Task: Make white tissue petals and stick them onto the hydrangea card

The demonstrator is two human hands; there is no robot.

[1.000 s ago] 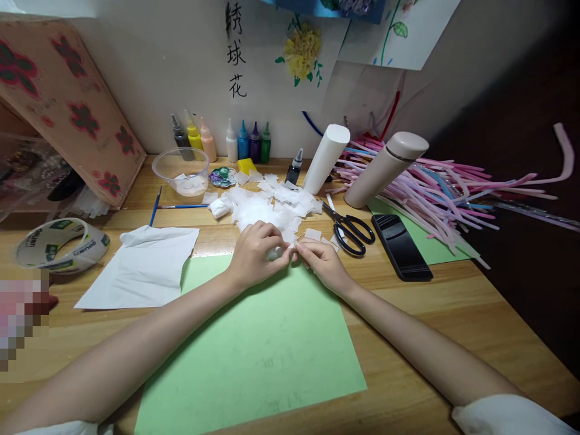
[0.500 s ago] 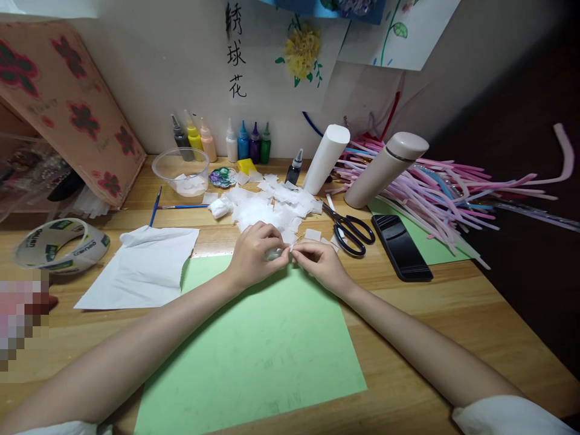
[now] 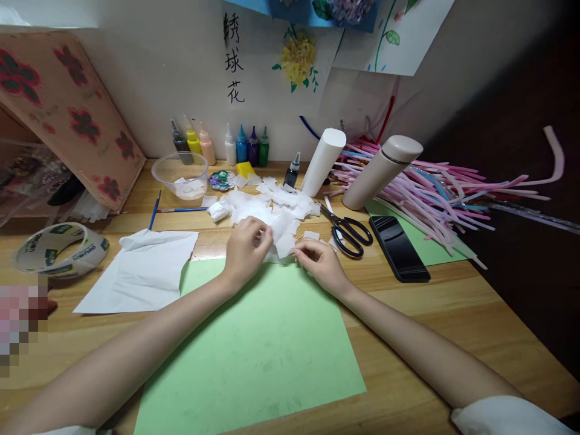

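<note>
Hands meet at the far edge of a green paper sheet on a wooden tabletop: the left hand grips a white tissue square lifted from the tissue pile, while the right hand rests just beside it, fingertips pinched together. Black scissors lie near the right hand.
</note>
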